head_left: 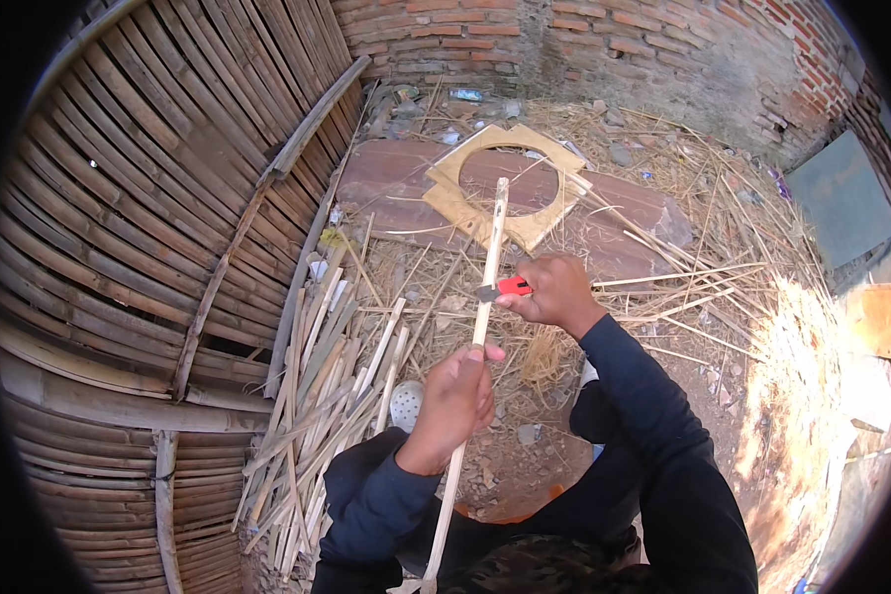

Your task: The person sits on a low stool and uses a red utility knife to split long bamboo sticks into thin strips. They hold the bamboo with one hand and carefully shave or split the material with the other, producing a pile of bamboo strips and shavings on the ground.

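A long pale bamboo strip [488,265] runs upright from my lap out over the ground. My left hand [457,399] is closed around its middle, below the blade. In my right hand [554,293] is a red utility knife [513,286], gripped by its handle. Its grey blade lies across the strip, just above my left hand. The far end of the strip overlaps a yellowish board with a round hole [444,185], which lies on the ground ahead.
Cut bamboo strips [312,396] are piled at the left, beside a bamboo slat wall [139,198]. A brown sheet [386,178] lies beneath the holed board. Loose shavings and sticks [703,287] spread to the right. A brick wall [643,59] stands behind; a grey-green panel [841,198] leans at right.
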Motion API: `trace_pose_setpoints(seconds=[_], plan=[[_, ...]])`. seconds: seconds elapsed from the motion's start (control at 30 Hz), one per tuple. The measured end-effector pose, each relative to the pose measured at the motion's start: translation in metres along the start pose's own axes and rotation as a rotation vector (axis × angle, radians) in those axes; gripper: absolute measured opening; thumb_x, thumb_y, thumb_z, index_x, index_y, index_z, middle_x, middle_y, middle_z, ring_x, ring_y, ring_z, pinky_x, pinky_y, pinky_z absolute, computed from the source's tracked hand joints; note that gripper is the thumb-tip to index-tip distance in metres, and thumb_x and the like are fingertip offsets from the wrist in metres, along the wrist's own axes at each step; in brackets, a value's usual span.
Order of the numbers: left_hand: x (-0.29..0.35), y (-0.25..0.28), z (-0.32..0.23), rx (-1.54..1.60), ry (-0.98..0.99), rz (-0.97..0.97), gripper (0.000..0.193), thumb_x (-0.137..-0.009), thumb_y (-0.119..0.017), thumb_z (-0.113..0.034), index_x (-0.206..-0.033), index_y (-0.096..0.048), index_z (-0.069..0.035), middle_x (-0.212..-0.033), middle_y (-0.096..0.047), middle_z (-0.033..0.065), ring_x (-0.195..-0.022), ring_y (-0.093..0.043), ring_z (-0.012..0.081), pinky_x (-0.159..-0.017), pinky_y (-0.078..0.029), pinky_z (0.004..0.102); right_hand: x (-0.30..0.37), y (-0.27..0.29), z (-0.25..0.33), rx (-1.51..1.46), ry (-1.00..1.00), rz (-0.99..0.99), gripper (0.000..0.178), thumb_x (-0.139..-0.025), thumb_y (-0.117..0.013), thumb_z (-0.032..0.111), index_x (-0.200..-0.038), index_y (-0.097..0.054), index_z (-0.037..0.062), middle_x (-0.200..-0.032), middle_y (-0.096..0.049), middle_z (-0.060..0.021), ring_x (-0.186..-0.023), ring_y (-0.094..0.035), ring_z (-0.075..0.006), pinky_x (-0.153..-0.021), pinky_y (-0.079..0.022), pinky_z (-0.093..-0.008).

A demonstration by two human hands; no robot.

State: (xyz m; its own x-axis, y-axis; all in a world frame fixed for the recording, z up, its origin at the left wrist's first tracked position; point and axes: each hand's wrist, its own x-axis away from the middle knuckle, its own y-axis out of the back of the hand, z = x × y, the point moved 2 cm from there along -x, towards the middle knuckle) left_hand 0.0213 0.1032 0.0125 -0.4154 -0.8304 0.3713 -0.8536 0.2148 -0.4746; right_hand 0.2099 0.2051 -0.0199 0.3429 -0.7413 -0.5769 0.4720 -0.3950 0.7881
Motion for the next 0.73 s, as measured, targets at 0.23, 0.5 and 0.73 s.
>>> trace_pose_setpoints(seconds=[0.23, 0.5, 0.73], plan=[[0.003, -0.005, 0.006, -0.046, 0.003, -0.008, 0.027, -0.103, -0.037, -0.026, -0.107, -0.050, -0.003, -0.054, -0.034, -0.0025, -0.039, -0.029, 0.0065, -0.040, -0.030, 0.0230, -0.002, -0.006, -0.035, 0.064, -0.109, 0.012, 0.062, -0.079, -0.054, 0.069, -0.063, -0.061, 0.0088, -0.052, -0.056, -0.0107, -0.049, -0.060, -0.0309, -0.047, -0.046, -0.0417], [0.044, -0.024, 0.053, -0.263, 0.186, 0.462, 0.026, -0.104, -0.036, -0.024, -0.108, -0.051, -0.004, -0.060, -0.038, -0.0032, -0.047, -0.034, 0.0051, -0.044, -0.033, 0.0220, 0.039, 0.007, -0.190, 0.095, -0.885, -0.092, 0.079, -0.091, -0.032, 0.068, -0.066, -0.062, -0.0007, -0.065, -0.060, -0.0271, -0.067, -0.062, -0.0429, -0.063, -0.046, -0.0496], [0.021, 0.029, -0.003, 0.139, -0.049, 0.001, 0.025, -0.104, -0.034, -0.024, -0.108, -0.048, -0.004, -0.054, -0.037, -0.0011, -0.035, -0.029, 0.0081, -0.039, -0.029, 0.0231, 0.030, 0.012, -0.197, -0.040, -0.813, 0.081, 0.080, -0.092, -0.031, 0.065, -0.080, -0.067, -0.0058, -0.076, -0.062, -0.0307, -0.078, -0.061, -0.0453, -0.075, -0.045, -0.0496]])
